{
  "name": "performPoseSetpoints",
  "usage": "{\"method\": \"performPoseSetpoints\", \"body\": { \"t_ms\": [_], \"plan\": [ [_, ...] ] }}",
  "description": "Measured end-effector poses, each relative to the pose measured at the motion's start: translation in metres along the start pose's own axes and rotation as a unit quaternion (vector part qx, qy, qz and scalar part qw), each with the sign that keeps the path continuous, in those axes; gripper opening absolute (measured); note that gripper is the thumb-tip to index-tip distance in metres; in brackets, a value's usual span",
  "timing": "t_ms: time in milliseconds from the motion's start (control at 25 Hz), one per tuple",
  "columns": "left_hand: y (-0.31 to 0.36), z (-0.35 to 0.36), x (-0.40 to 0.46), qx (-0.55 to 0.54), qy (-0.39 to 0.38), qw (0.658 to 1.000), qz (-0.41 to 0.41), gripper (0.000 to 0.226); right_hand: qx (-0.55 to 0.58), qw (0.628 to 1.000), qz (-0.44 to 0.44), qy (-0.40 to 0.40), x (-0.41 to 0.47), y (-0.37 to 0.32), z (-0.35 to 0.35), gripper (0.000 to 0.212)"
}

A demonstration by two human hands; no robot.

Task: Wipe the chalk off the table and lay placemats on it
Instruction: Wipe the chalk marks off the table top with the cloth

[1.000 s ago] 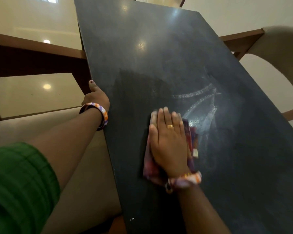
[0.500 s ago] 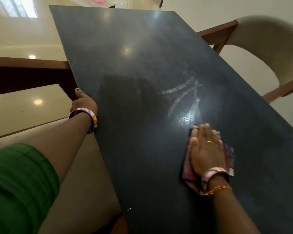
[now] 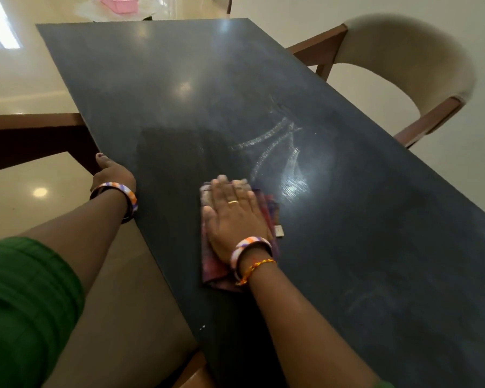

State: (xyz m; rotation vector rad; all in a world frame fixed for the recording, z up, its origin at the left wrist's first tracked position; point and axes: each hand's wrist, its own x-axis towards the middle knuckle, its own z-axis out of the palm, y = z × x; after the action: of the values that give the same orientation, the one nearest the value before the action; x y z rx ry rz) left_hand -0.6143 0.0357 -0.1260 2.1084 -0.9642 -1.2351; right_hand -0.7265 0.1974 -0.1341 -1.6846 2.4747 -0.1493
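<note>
A long dark table (image 3: 157, 79) runs away from me. White chalk strokes (image 3: 275, 141) cross its middle, with a hazy smear around them. My right hand (image 3: 233, 217) lies flat, fingers straight, pressing a purple and red patterned cloth (image 3: 216, 271) onto the tabletop just below the chalk strokes. My left hand (image 3: 111, 175) holds the table's left edge; the thumb lies on top and the fingers are hidden under the edge. No placemats are in view.
A beige chair with a wooden frame (image 3: 403, 68) stands at the table's right side. A beige seat cushion (image 3: 118, 303) sits under my left arm. A pink basket (image 3: 119, 1) lies on the floor beyond the far end.
My right hand slid the cloth to the right across the table, then back left to below the chalk strokes. My left hand kept its hold on the edge.
</note>
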Motion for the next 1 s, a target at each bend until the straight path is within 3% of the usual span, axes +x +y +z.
{"method": "performPoseSetpoints", "body": {
  "t_ms": [160, 200, 320, 400, 560, 640, 680, 760, 840, 920, 1000],
  "plan": [
    [-0.001, -0.002, 0.001, -0.014, -0.004, 1.0, -0.012, 0.067, -0.044, 0.978, 0.197, 0.047, -0.025, 0.118, -0.011, 0.072],
    [0.0, -0.003, 0.001, -0.016, -0.007, 1.0, -0.009, 0.067, -0.038, 0.965, 0.255, 0.045, -0.031, 0.136, -0.016, 0.068],
    [-0.001, -0.004, 0.002, -0.013, -0.006, 1.0, -0.003, 0.066, 0.007, 0.926, 0.375, 0.039, -0.03, 0.13, -0.02, 0.057],
    [-0.002, -0.004, 0.001, -0.011, -0.005, 1.0, -0.002, 0.066, -0.016, 0.945, 0.32, 0.057, -0.009, 0.086, -0.011, 0.058],
    [-0.003, -0.003, 0.002, -0.015, -0.01, 1.0, -0.005, 0.067, 0.004, 0.999, 0.033, 0.008, 0.021, -0.032, 0.011, 0.059],
    [-0.004, -0.003, 0.002, -0.007, -0.011, 1.0, 0.0, 0.067, -0.009, 0.999, -0.045, -0.01, 0.023, -0.024, 0.009, 0.059],
    [-0.004, -0.002, 0.005, -0.007, -0.011, 1.0, -0.001, 0.068, -0.026, 0.999, -0.035, 0.004, 0.022, 0.002, 0.007, 0.065],
    [-0.004, -0.002, 0.009, -0.007, -0.012, 1.0, -0.005, 0.069, -0.047, 0.996, 0.06, 0.043, 0.012, 0.073, 0.001, 0.08],
    [-0.005, -0.002, 0.007, -0.009, -0.009, 1.0, -0.007, 0.068, -0.046, 0.979, 0.189, 0.056, -0.004, 0.138, -0.012, 0.075],
    [-0.005, 0.0, 0.008, -0.015, -0.007, 1.0, -0.007, 0.068, -0.02, 0.953, 0.301, 0.033, -0.012, 0.159, -0.024, 0.06],
    [-0.006, 0.001, 0.012, -0.015, -0.006, 1.0, -0.008, 0.067, -0.014, 0.935, 0.353, 0.037, -0.002, 0.139, -0.021, 0.059]
  ]
}}
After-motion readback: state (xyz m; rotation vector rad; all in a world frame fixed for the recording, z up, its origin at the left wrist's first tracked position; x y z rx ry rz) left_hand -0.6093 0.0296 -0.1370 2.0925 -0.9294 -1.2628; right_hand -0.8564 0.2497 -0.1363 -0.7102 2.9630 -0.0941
